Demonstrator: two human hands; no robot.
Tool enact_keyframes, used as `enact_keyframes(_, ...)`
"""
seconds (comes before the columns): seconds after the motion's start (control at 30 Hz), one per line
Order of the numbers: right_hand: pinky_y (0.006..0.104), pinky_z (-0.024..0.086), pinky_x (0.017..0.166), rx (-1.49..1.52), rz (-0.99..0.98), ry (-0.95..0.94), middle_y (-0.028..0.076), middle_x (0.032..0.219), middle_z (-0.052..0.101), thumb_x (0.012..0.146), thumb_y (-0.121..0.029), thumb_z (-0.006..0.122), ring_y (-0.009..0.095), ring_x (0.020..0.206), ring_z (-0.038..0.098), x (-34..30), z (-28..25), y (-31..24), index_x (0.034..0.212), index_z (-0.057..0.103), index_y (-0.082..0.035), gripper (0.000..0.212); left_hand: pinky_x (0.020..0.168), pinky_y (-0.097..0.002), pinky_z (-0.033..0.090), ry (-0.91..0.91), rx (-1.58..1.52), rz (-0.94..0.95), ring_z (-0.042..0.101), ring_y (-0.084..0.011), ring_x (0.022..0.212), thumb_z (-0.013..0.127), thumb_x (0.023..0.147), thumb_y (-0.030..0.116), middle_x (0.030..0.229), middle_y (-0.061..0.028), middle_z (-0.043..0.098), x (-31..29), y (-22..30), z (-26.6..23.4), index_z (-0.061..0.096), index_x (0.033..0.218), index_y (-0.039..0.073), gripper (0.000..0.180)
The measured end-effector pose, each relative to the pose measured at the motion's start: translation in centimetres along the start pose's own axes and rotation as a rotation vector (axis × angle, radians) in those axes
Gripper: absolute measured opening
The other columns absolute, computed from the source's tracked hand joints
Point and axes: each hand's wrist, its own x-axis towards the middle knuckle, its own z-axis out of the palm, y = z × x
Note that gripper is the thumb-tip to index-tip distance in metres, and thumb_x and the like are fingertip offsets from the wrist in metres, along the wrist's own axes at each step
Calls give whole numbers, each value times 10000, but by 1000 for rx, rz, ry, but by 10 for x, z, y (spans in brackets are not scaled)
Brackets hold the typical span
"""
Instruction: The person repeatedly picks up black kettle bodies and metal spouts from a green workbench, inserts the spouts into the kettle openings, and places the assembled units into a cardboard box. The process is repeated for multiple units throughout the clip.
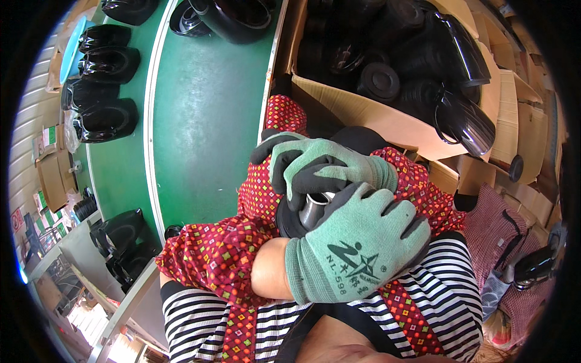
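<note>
Nearest you, your striped top and red patterned sleeves fill the low middle of the view. Just above them your left hand [357, 245], in a green glove with dark fingertips, is clenched around the near side of a black round part [290, 221] with a grey metal tube [315, 209] at its centre. The part sits at the middle of the scene, held above your lap and pressed between both gloves. Your right hand [327, 166], gloved the same way, is clamped over the far side of the part, its dark fingers curled down onto the tube's rim. How much of the part lies under the gloves you cannot tell. Left of your hands runs a green surface [206, 121] with a pale edge, curving from near left to far. On a darker strip at its left side stand glossy black shells [106, 118] in a row, with more black shells [121, 233] nearer you at the left. At the far end of the surface lie further black moulded pieces [233, 18]. To the right and far from you, an open cardboard box [375, 115] holds many black round parts and dark glossy cylinders [463, 45]. More cardboard stacks [523, 115] stand at the far right, and red checked cloth [502, 230] lies near right.
</note>
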Motion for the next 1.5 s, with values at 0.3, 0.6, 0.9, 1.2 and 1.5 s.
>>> enact_keyframes(0.3,517,420,989,-672,509,-132,140,1102,622,901,-336,735,357,1025,591,20,-18,-70,1185,672,-83,386,818,-434,537,194,-777,329,658,-269,732,647,974,459,791,-100,668,-56,-67,-39,772,978,-19,494)
enact_keyframes(0.6,455,444,978,-651,481,-26,104,1055,618,780,-348,846,335,1036,577,19,-20,-63,1150,677,-93,480,1171,-438,420,174,-410,-358,542,-424,1394,519,1089,186,1532,-318,494,-52,-26,-95,423,1537,-119,550)
enact_keyframes(0.9,491,406,959,-821,530,71,120,1051,569,766,-416,811,351,1026,538,13,12,-53,1166,649,-84,545,737,-453,600,-461,43,-786,732,-424,895,677,997,296,1052,-300,695,-30,-19,-79,297,1523,-137,780)
enact_keyframes(1.2,478,424,821,-1079,705,39,110,892,574,763,-520,826,323,873,584,40,25,-93,1047,659,-112,524,784,-458,606,-398,-80,-510,741,-413,906,750,925,172,1036,-217,726,-72,-71,-84,514,1465,10,611)
enact_keyframes(1.5,443,483,777,-1077,837,-41,95,863,668,816,-498,801,292,867,669,32,-9,-106,1076,658,-117,483,784,-461,583,-487,60,-431,721,-391,873,656,1005,267,1024,-210,715,-30,-101,-84,633,1255,32,344)
